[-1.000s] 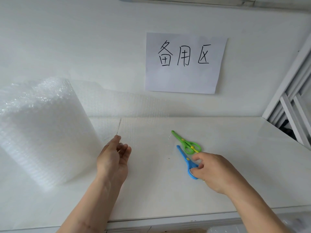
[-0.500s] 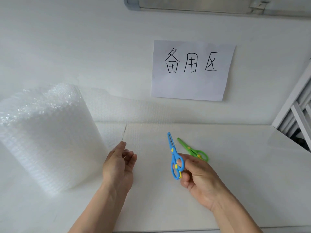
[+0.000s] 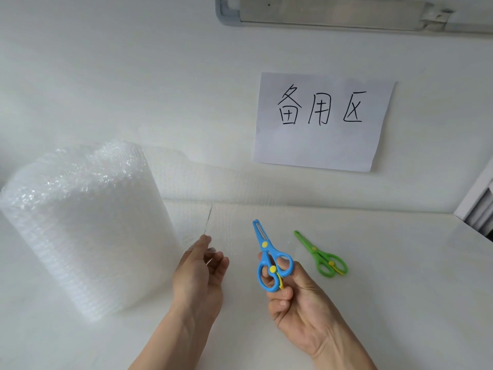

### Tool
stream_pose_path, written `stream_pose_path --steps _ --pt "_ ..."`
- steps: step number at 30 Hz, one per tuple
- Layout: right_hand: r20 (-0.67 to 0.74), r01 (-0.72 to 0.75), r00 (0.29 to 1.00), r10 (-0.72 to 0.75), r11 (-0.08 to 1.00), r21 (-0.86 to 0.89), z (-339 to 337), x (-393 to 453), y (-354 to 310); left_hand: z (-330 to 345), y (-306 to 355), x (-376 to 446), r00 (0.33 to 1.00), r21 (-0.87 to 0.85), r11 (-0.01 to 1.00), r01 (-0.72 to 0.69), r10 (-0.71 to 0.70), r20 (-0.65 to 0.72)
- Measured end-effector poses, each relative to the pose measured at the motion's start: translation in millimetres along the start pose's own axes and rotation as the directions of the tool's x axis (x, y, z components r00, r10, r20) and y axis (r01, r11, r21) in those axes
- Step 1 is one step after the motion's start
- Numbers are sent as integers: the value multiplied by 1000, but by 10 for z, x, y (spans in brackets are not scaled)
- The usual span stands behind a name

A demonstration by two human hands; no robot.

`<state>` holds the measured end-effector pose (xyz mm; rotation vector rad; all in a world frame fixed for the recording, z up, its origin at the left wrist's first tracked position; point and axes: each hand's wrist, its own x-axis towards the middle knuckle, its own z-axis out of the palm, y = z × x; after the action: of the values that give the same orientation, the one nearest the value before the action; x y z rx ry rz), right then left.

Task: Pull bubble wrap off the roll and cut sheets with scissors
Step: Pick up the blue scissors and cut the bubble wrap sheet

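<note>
My right hand (image 3: 301,303) grips the small blue plastic scissors (image 3: 268,259), blades together, pointing toward twelve o'clock. At nine o'clock of them, my left hand (image 3: 198,279) pinches the clear bubble-wrap sheet (image 3: 224,222), pulled from the big upright roll (image 3: 80,228) on the white desk (image 3: 400,276).

1 view only, from a camera on the person's head. It looks forward and slightly down across a white table (image 3: 373,303) toward the wall (image 3: 133,76) behind it, close enough that both forearms enter from the bottom edge and the left hand (image 3: 198,279) and right hand (image 3: 298,303) sit in the lower middle. The wide angle bends the edges: the roll (image 3: 80,231) at left leans outward. The wall fills the upper half, with a paper sign (image 3: 322,121) right of centre. No 2nd view shares the scene.
</note>
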<state>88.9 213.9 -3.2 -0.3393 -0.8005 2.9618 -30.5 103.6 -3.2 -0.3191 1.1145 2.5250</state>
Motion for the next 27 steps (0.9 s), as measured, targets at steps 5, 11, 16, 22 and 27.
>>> stream_pose_path --steps 5,11,16,22,27 --pt "17 -26 1000 25 996 87 81 84 83 -3 0 -6 1000 -2 1000 4 -4 0" --pt "12 -74 997 74 964 256 80 204 101 5 3 -11 1000 4 1000 2 -2 -6" --pt "-32 -94 994 105 966 242 84 220 120 9 9 -7 1000 2 1000 16 -16 -4" --pt "-177 -16 984 26 998 56 245 179 184 -5 13 8 1000 13 1000 24 -23 -5" --pt "-121 -33 992 44 995 95 240 214 223 -6 15 6 1000 7 999 31 -31 -3"
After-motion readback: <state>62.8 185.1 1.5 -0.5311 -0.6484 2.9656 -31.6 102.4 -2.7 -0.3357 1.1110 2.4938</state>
